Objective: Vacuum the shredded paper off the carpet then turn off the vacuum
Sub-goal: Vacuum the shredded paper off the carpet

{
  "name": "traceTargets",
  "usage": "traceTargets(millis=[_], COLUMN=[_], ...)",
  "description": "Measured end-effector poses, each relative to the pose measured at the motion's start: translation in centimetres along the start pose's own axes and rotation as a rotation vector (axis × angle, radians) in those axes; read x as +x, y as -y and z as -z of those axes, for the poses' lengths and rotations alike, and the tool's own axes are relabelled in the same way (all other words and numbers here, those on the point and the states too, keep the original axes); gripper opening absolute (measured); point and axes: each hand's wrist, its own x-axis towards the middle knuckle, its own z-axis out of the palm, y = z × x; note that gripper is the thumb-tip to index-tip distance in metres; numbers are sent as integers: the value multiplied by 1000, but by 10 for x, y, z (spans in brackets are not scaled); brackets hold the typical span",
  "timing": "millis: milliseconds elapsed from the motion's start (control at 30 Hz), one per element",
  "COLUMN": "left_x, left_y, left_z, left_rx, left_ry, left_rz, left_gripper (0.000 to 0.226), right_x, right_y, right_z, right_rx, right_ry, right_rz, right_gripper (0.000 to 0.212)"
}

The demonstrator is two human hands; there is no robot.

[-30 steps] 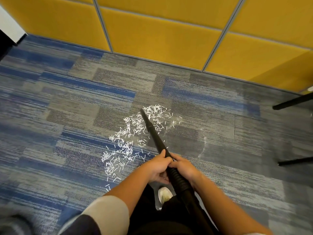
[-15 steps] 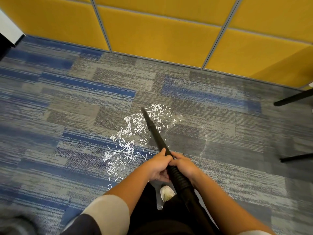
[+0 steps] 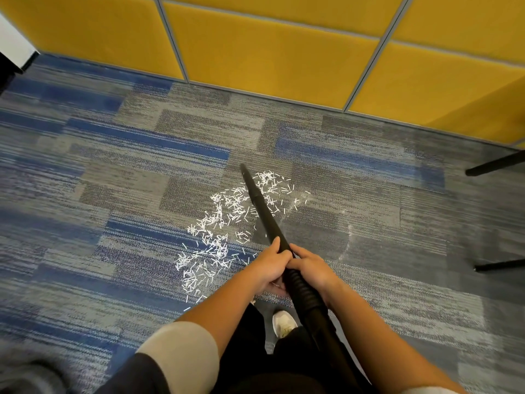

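Floor: carpet [image 3: 119,194] in tiles of grey and blue streaks, running up to a wall of yellow panels [image 3: 270,55].
Shredded paper [image 3: 216,237]: short white strips scattered loosely on the carpet near the middle, in a curved band from just beside the shoe up toward the wall.
Nozzle tip [image 3: 243,168]: the black vacuum tube's end sits at the far edge of the scatter; whether it touches the carpet is hard to tell.
Shoe [image 3: 282,322]: one white shoe stands on the carpet near the strips.
Furniture legs [image 3: 494,164]: two black legs rest on the carpet at the right, well apart from the paper.
Faint mark [image 3: 348,240]: a pale curved line on the grey tile right of the scatter.
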Motion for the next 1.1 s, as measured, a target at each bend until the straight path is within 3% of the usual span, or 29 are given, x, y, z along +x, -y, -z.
traceTargets(millis=[233,467,1100], left_x=[1,9,12], left_y=[5,-2,-9], left_z=[6,-6,0], left_rx=[-11,0,-2], left_ry=[18,43,73], left_rz=[50,58,51], left_gripper=[54,64,65], right_x=[3,-5,-1], right_y=[-4,-2,6], right_z=[-9,4,6], right_rx=[24,55,-3], right_ry=[40,-18,-49], right_rz=[-55,-51,-66], right_gripper=[55,55,27])
